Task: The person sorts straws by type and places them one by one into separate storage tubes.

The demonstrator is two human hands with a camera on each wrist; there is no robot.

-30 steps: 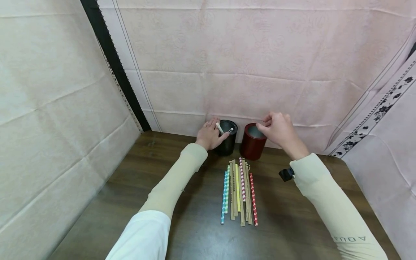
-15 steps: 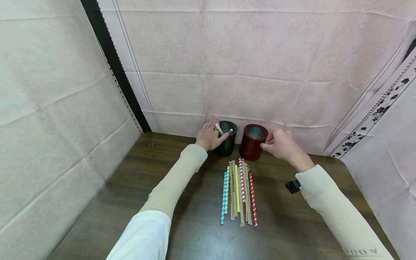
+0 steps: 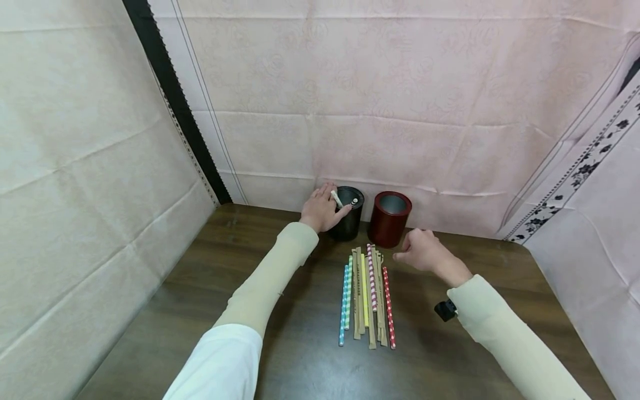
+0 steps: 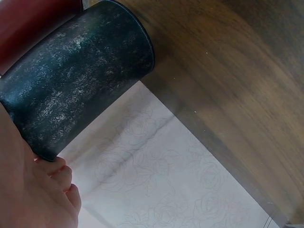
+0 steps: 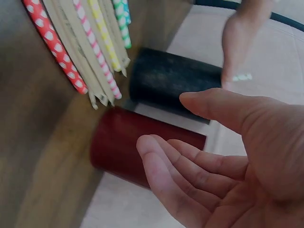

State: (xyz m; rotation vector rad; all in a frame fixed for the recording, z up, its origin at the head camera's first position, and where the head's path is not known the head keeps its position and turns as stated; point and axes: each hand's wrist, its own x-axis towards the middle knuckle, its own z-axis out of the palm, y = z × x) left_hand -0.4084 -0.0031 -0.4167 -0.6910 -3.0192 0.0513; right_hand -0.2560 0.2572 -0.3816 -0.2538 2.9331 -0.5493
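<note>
My left hand (image 3: 320,210) grips the black cup (image 3: 349,226) at its upper left, thumb and fingers at the rim. A pale straw (image 3: 336,197) leans out of that cup between thumb and fingers. To its right stands a dark red cup (image 3: 387,232). My right hand (image 3: 424,251) hovers in front and to the right of the red cup; in the right wrist view its thumb (image 5: 213,105) and loosely bent fingers hold nothing. A row of paper straws lies before the cups, among them blue (image 3: 343,311), yellow (image 3: 365,294), pink-striped (image 3: 372,283) and red dotted (image 3: 389,311) ones, plus several brown-wrapped straws (image 3: 357,311).
The cups stand near the back edge of the dark wooden table (image 3: 225,311), close to a pale cloth backdrop (image 3: 390,83). More cloth hangs at the left (image 3: 90,166) and right sides.
My right hand has come away from the red cup's mouth, passing its right side and lowering toward the straws. My left hand stays at the black cup.
</note>
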